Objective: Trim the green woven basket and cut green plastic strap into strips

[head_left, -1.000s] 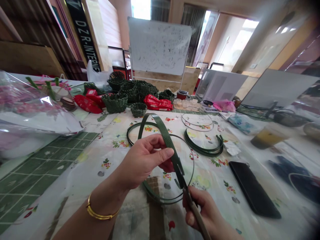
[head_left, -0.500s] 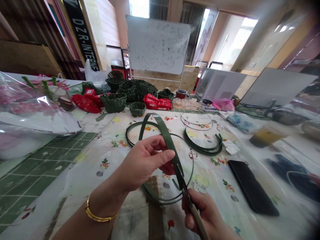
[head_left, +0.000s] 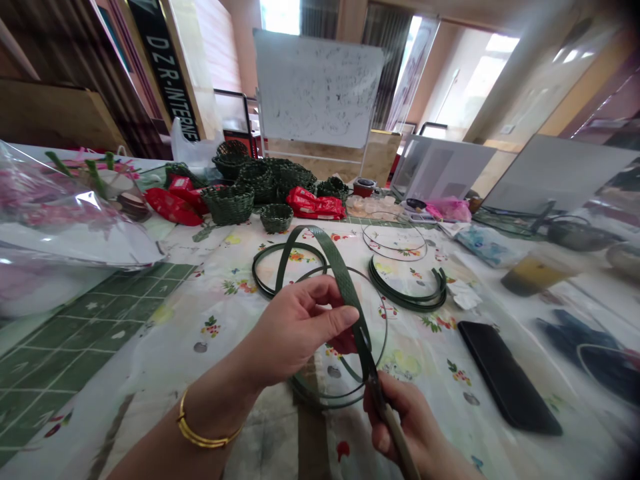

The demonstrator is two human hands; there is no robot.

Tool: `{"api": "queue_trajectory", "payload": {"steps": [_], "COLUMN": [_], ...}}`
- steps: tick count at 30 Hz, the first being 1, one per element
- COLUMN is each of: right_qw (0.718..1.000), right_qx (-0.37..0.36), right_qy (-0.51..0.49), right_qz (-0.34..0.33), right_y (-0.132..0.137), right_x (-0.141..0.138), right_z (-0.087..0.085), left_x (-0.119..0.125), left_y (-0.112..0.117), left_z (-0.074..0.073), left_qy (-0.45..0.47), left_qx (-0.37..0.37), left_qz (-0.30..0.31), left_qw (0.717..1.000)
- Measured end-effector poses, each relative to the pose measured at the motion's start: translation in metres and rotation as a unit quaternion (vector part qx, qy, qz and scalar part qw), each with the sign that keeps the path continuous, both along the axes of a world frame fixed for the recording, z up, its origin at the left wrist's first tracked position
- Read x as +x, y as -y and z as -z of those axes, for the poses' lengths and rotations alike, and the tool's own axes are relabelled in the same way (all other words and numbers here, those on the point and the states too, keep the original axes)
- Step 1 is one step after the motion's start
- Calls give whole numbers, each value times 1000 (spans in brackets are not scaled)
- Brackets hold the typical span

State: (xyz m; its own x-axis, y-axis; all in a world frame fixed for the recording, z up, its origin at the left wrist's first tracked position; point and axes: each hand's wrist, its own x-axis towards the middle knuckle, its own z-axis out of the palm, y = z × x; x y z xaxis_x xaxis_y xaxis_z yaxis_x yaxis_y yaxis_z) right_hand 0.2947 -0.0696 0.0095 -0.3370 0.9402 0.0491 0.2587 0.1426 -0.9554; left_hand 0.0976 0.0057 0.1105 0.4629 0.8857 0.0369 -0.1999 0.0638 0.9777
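Note:
A dark green plastic strap [head_left: 336, 257] with a textured surface arches up in front of me and bends back down. My left hand [head_left: 305, 327] pinches it between thumb and fingers, a gold bangle on the wrist. Below that grip, scissors [head_left: 395, 430] with a brownish handle meet the strap, their blades around its lower end. My right hand [head_left: 413, 413] is closed on the scissors' handles. Coiled green strips [head_left: 325, 403] lie on the cloth underneath, partly hidden by my hands.
A bundle of curved green strips [head_left: 407, 297] and a black phone [head_left: 507, 377] lie on the right. Green woven baskets [head_left: 230, 203] and a red packet [head_left: 315, 203] stand at the back. Also there: a cup of yellowish liquid [head_left: 537, 270] and a clear-wrapped bouquet [head_left: 75, 220].
My left hand has shifted slightly right and down with the strap. The scissors stay at the strap's lower end, with my right hand nearly in the same place.

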Motion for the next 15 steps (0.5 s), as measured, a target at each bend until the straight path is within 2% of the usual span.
{"api": "queue_trajectory", "payload": {"steps": [4,15], "right_qw": [1000,1000], "right_qx": [1,20], "right_qy": [-10,15], "right_qz": [-11,19], "right_y": [0,6], "right_x": [0,-4], "right_z": [0,-1], "left_x": [1,1], "left_y": [0,2], "left_z": [0,-2], "left_qy": [-1,54], "left_qx": [4,-31], "left_qz": [-1,22], "left_qw": [1000,998]}}
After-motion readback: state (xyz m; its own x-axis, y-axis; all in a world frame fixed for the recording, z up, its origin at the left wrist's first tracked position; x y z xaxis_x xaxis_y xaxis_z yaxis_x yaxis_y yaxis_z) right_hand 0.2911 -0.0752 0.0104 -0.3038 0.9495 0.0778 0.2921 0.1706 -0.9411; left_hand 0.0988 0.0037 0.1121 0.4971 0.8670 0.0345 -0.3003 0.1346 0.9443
